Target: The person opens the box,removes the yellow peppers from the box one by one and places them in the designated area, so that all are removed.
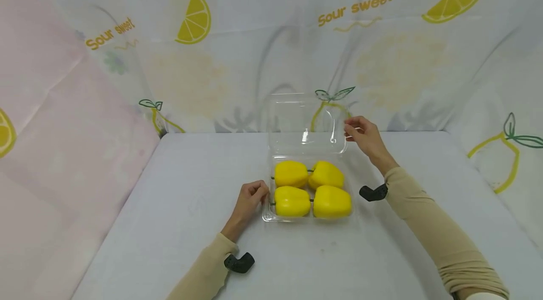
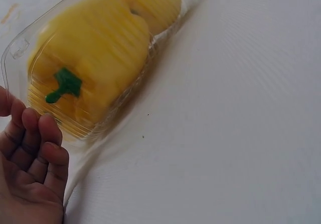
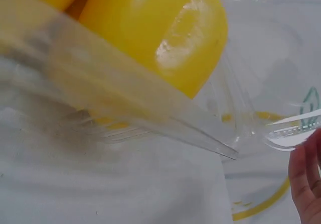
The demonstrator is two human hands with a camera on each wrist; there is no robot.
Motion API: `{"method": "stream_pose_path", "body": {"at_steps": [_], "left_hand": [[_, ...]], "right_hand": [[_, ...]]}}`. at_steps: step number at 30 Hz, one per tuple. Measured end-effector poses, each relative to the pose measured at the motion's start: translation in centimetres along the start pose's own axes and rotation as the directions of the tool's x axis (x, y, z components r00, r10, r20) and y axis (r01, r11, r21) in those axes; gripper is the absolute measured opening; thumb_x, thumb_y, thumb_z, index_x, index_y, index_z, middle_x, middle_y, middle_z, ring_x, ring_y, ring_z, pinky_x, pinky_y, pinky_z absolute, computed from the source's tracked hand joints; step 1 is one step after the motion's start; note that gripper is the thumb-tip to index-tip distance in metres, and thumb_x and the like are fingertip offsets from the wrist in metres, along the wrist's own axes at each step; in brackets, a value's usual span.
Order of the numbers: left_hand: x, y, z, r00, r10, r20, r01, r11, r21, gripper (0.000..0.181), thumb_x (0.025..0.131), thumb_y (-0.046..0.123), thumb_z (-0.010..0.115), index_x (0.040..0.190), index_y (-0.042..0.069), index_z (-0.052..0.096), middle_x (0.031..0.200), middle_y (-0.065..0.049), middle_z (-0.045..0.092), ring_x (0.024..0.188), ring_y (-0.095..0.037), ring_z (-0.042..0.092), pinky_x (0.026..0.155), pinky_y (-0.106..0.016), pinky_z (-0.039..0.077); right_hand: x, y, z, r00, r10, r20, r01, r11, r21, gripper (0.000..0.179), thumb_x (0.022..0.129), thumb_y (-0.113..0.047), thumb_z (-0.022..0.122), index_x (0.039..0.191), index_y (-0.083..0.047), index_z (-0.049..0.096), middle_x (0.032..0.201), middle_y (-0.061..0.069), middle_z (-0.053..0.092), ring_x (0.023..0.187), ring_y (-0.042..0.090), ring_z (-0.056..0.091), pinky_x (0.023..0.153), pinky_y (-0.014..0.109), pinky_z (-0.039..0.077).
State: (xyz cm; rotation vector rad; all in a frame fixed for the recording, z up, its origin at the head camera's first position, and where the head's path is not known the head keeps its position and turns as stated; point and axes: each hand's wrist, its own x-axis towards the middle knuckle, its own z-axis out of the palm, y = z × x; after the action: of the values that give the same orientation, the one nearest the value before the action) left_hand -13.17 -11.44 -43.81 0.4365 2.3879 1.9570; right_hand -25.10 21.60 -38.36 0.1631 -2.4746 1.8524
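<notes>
A clear plastic clamshell box [image 1: 268, 219] lies on the table with its hinged lid [image 1: 297, 123] raised at the back. Several yellow bell peppers [image 1: 292, 201] with green stems sit inside the base in two rows. My left hand [image 1: 253, 196] holds the left rim of the base between thumb and curled fingers, near a pepper's green stem [image 2: 65, 85] in the left wrist view. With thumb and fingers, my right hand [image 1: 364, 135] pinches the lid's right edge. Only some of its fingers [image 3: 303, 176] show in the right wrist view, at the lid's edge.
The white table [image 1: 191, 187] spreads around the box. Behind it hangs a pale cloth [image 1: 237, 64] printed with lemons and lettering, with a pink side cloth [image 1: 55, 116] at the left. A black wrist device [image 1: 239, 263] sits by the left sleeve, another [image 1: 373, 192] by the right.
</notes>
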Motion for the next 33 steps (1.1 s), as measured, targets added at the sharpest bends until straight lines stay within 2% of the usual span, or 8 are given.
{"method": "stream_pose_path", "body": {"at_steps": [6, 11, 18, 24, 28, 33], "left_hand": [[0.0, 0.0, 0.1, 1.000, 0.025, 0.018, -0.025, 1.000, 0.001, 0.027, 0.093, 0.001, 0.048, 0.067, -0.007, 0.054, 0.062, -0.028, 0.047, 0.058, -0.034, 0.043, 0.052, -0.024, 0.039], [0.0, -0.1, 0.2, 0.999, 0.028, 0.022, -0.029, 0.999, 0.017, 0.030, 0.094, 0.003, 0.048, 0.067, -0.005, 0.055, 0.062, -0.028, 0.047, 0.058, -0.033, 0.043, 0.053, -0.018, 0.037], [-0.1, -0.3, 0.1, 1.000, 0.023, 0.014, -0.023, 0.999, 0.035, 0.037, 0.097, 0.008, 0.047, 0.063, -0.004, 0.055, 0.060, -0.027, 0.047, 0.059, -0.039, 0.042, 0.052, -0.017, 0.035], [-0.1, -0.2, 0.1, 1.000, 0.005, 0.003, -0.005, 0.999, 0.053, 0.041, 0.099, 0.012, 0.046, 0.062, -0.004, 0.056, 0.060, -0.031, 0.047, 0.060, -0.042, 0.041, 0.051, -0.016, 0.033], [0.0, 0.1, 0.2, 1.000, -0.016, -0.022, 0.017, 0.998, 0.066, 0.039, 0.099, 0.013, 0.046, 0.065, -0.005, 0.055, 0.062, -0.029, 0.047, 0.057, -0.033, 0.043, 0.053, -0.016, 0.034], [0.2, 0.2, 0.3, 0.999, -0.034, -0.019, 0.034, 0.999, 0.016, 0.026, 0.098, 0.009, 0.047, 0.079, -0.006, 0.054, 0.059, -0.012, 0.049, 0.055, -0.019, 0.045, 0.054, -0.018, 0.037]], "right_hand": [[0.1, 0.6, -0.2, 1.000, -0.002, 0.004, 0.002, 1.000, -0.029, 0.038, 0.096, -0.019, 0.054, 0.125, 0.005, 0.047, 0.103, 0.003, 0.055, 0.085, 0.013, 0.059, 0.073, 0.015, 0.052], [0.2, 1.0, -0.4, 0.999, 0.033, 0.013, -0.032, 0.999, -0.036, 0.040, 0.097, -0.019, 0.053, 0.127, 0.005, 0.048, 0.098, -0.002, 0.055, 0.084, 0.011, 0.058, 0.073, 0.016, 0.052], [0.2, 1.7, -0.4, 0.995, 0.090, 0.047, -0.086, 0.994, -0.070, 0.043, 0.097, -0.021, 0.052, 0.133, 0.002, 0.048, 0.113, 0.017, 0.054, 0.084, 0.007, 0.056, 0.076, 0.014, 0.051], [0.3, 2.3, -0.3, 0.988, 0.134, 0.080, -0.125, 0.986, -0.109, 0.045, 0.098, -0.021, 0.051, 0.137, 0.001, 0.045, 0.122, 0.020, 0.052, 0.089, 0.013, 0.056, 0.075, 0.012, 0.050], [0.3, 2.4, -0.1, 0.983, 0.142, 0.117, -0.128, 0.984, -0.120, 0.046, 0.098, -0.021, 0.051, 0.138, 0.002, 0.044, 0.128, 0.023, 0.050, 0.087, 0.009, 0.055, 0.075, 0.011, 0.050], [0.3, 2.7, 0.2, 0.980, 0.143, 0.137, -0.126, 0.984, -0.123, 0.046, 0.098, -0.020, 0.051, 0.137, 0.004, 0.043, 0.126, 0.028, 0.051, 0.081, 0.005, 0.056, 0.074, 0.012, 0.050]]}}
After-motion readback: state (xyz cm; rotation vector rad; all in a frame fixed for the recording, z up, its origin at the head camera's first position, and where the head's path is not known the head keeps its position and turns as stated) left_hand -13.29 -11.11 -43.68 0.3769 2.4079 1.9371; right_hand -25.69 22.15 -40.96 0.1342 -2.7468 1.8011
